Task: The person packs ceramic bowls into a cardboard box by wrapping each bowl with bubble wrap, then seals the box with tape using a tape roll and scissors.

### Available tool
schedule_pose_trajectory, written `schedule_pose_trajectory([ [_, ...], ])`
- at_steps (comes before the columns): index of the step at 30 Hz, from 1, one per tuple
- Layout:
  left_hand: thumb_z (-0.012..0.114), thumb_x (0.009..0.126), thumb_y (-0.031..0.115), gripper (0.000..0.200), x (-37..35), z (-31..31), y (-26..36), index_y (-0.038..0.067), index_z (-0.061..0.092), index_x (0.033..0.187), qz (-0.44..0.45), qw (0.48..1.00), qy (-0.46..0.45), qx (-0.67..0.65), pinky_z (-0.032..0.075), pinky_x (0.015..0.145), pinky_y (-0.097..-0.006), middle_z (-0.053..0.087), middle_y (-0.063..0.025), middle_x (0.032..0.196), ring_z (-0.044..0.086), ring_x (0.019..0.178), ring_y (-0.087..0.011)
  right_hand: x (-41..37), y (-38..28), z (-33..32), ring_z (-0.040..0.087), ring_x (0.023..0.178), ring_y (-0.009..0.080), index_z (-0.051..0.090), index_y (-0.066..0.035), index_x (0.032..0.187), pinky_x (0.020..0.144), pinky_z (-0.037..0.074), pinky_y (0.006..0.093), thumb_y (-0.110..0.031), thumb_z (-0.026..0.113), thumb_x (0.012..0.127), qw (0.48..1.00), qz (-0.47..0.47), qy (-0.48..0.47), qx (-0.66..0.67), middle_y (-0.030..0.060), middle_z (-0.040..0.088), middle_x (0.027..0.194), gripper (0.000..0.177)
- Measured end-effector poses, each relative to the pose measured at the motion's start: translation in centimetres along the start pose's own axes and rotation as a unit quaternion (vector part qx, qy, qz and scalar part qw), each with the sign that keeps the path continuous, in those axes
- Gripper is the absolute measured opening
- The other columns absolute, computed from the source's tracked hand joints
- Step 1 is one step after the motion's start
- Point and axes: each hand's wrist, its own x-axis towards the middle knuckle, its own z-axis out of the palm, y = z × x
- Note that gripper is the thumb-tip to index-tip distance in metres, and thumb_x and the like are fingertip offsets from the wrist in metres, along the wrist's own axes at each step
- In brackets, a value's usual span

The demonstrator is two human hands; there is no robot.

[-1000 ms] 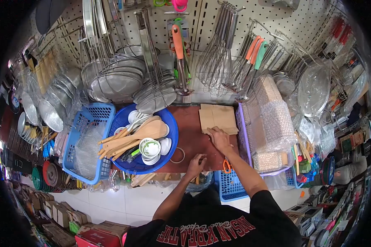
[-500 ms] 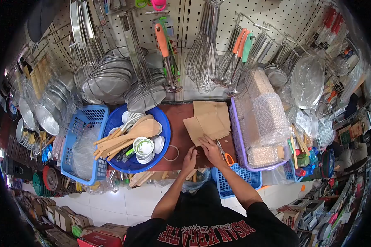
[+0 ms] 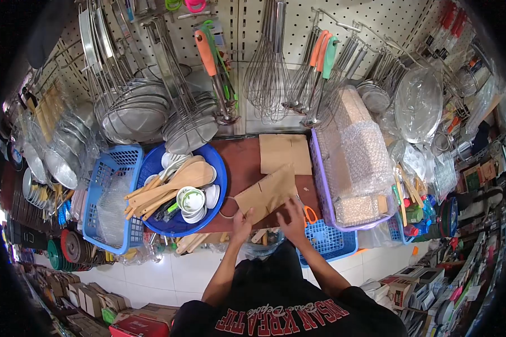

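A brown cardboard sheet (image 3: 267,192) lies tilted on the dark red table (image 3: 243,163), pulled toward me. My right hand (image 3: 291,215) rests on its near right corner. Fingers of my left hand (image 3: 242,221) touch its near left edge. A stack of more brown cardboard sheets (image 3: 285,153) lies flat at the back of the table. Orange-handled scissors (image 3: 307,213) lie just right of my right hand. A roll of clear tape (image 3: 226,206) sits left of my left hand.
A round blue basket (image 3: 215,185) holds wooden spoons and small white bowls. Left of it stands a blue crate (image 3: 112,196). A purple basket (image 3: 326,191) of bubble wrap stands on the right. Whisks and strainers hang on the pegboard (image 3: 376,22).
My right hand has drawn one cardboard sheet off the stack toward the table's near edge. My left hand has come up to meet its left edge. The view has shifted slightly.
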Motion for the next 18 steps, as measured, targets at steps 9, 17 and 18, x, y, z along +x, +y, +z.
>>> schedule_pose_trajectory([
  [9,0.056,0.102,0.012,0.025,-4.4,-2.6,4.3,-0.004,0.062,0.12,-0.015,0.997,-0.073,0.01,0.047,0.097,-0.0321,0.069,-0.0086,0.113,0.061,0.107,-0.0163,1.4,-1.6,-4.3,0.048,0.131,0.0306,0.028,0.001,0.152,0.107,0.041,0.0401,-0.013,0.085,0.078,0.976,0.132,-0.005,0.174,0.0179,0.044,0.143,0.095],
  [17,0.066,0.089,0.007,0.046,-5.5,-3.2,6.6,-0.003,0.05,0.131,0.079,0.994,-0.065,0.041,0.042,0.106,-0.0395,0.056,-0.0187,0.13,0.055,0.123,-0.0304,0.5,-5.3,-6.0,0.046,0.133,0.0245,0.027,-0.004,0.151,0.11,0.039,0.0395,-0.008,0.089,0.069,0.967,0.132,-0.052,0.211,0.013,0.045,0.144,0.102],
  [18,0.068,0.087,0.007,0.051,-5.7,-3.1,6.9,-0.003,0.047,0.133,0.101,0.991,-0.061,0.07,0.041,0.108,-0.0407,0.054,-0.02,0.133,0.053,0.125,-0.0317,0.9,-6.4,-6.6,0.045,0.134,0.0243,0.027,-0.005,0.151,0.111,0.037,0.04,-0.011,0.091,0.068,0.969,0.129,-0.06,0.203,0.0121,0.044,0.144,0.105],
])
